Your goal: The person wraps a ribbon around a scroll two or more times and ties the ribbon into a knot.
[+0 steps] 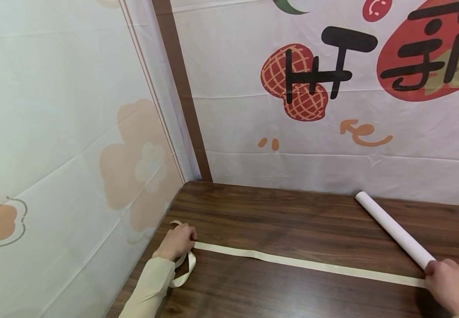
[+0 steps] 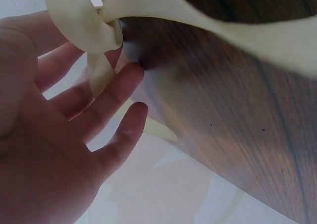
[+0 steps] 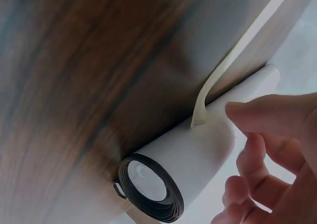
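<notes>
A long cream ribbon (image 1: 293,262) stretches across the dark wooden table. At the left my left hand (image 1: 178,242) pinches it, and a loose loop hangs beside the wrist. In the left wrist view the ribbon (image 2: 84,23) crosses the upper fingers of the left hand (image 2: 74,115), whose lower fingers are spread. My right hand (image 1: 453,282) is at the near end of a white roll (image 1: 396,229). In the right wrist view the ribbon's end (image 3: 199,119) lies against the roll (image 3: 193,149). There the right hand's thumb (image 3: 242,112) is beside the ribbon end, with a gap between; the fingers are loosely bent.
The wooden table (image 1: 253,212) meets a printed cloth backdrop (image 1: 233,119) along its far side. A flowered cloth (image 1: 74,176) hangs along the left edge. The roll slants from the back edge toward the right hand, showing dark layered edges at its near end.
</notes>
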A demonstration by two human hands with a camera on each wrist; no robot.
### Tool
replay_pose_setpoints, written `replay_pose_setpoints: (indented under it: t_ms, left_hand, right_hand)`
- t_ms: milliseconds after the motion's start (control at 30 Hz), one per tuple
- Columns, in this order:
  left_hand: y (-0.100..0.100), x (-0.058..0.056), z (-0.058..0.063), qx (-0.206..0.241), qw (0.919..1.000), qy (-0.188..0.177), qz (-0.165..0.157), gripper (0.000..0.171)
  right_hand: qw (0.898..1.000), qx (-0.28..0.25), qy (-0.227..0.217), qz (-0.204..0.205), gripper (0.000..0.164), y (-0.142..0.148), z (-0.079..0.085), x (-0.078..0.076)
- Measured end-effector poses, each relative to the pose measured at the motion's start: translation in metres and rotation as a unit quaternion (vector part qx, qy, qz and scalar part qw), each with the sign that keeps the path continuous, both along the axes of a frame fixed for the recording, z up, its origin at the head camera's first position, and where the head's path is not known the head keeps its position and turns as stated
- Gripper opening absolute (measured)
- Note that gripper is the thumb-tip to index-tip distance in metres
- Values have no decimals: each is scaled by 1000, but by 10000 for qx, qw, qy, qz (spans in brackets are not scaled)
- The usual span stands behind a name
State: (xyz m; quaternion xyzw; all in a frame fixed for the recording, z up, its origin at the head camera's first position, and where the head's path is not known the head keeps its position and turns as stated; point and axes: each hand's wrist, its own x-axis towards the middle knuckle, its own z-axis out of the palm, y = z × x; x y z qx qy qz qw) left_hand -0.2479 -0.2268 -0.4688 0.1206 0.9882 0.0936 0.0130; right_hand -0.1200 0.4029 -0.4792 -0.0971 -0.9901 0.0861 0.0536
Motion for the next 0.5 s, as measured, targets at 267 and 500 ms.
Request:
replay_pose_setpoints:
  t_ms: [267, 500]
  left_hand:
    - [-2, 3, 1, 78, 9999, -35, 65, 11]
    - [-4, 3, 0, 184, 9995, -215, 151, 12]
  right_hand:
    - [9956, -105, 841, -407, 19, -4, 0, -3]
    - [9954, -459, -111, -831, 47, 5, -4, -5]
